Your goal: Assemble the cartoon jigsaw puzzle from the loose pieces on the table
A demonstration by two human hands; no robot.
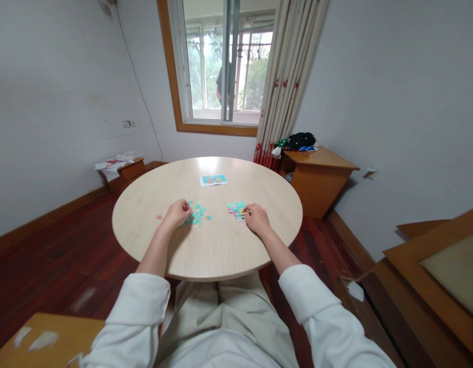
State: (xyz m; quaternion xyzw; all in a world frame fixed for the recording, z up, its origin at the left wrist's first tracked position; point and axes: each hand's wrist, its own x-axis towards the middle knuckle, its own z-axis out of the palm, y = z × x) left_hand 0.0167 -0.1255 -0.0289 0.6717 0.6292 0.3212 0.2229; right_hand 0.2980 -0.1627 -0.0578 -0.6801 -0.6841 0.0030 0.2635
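Note:
Loose jigsaw puzzle pieces (198, 214), mostly turquoise, lie in a spread heap on the round pale wooden table (217, 250). At the heap's left edge is my left hand (178, 212), its thumb and fingers pinched together on what looks like a small puzzle piece. A partly joined jigsaw puzzle (236, 208), green with pink and yellow parts, lies to the right. My right hand (256, 219) rests at its right side with curled fingers touching it; whatever is between those fingertips is hidden. A single pink piece (159, 217) sits left of my left hand.
A picture sheet (214, 180) with a turquoise background lies farther back on the table. Behind to the right, a wooden cabinet (316, 179) carries dark cloth. A wooden chair (443, 271) stands at right, and a low wooden surface (48, 342) at lower left. Someone stands beyond the window.

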